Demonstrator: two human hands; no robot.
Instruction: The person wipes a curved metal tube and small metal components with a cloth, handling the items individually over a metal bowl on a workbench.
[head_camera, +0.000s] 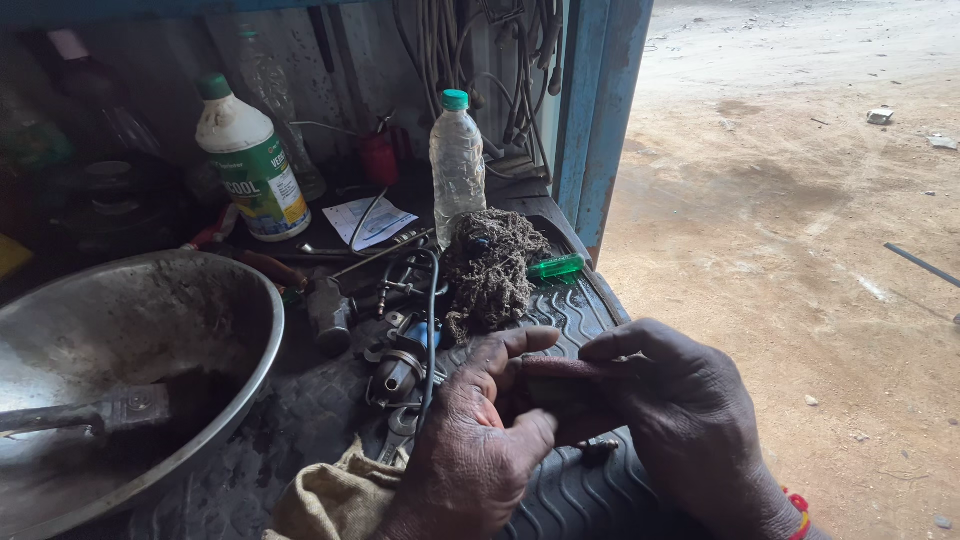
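Hands at 5 o'clock: left hand (470, 440) and right hand (680, 420) both pinching small dark part (555, 390) over ribbed rubber mat (570, 310). Mid-inspection or cleaning, probably; steady grip needed next. Metal bowl (150, 330) at 9.

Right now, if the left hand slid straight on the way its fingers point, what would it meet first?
The left hand points rightward at the right hand, so it would meet that hand and the small dark piece they hold together; depth is hard to judge.
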